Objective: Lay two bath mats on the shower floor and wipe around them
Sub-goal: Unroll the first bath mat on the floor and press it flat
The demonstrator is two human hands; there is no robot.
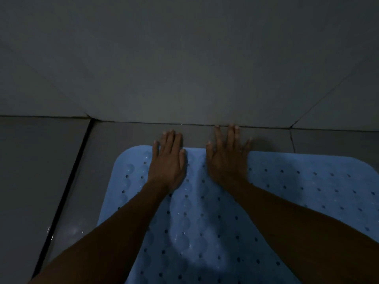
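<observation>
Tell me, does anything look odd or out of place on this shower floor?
Nothing much. The blue bath mat lies flat under both open hands, left hand and right hand. Only small water glints show on the grey floor tiles left of it.

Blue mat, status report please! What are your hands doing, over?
Left hand and right hand open, flat on the mat's far edge. One blue mat down on the floor, near the wall. Second mat not in view. Nothing in the way.

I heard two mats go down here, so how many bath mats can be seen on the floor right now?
1. A blue mat lies on the tiled floor near the wall, under both hands. A second may be outside the picture.
</observation>
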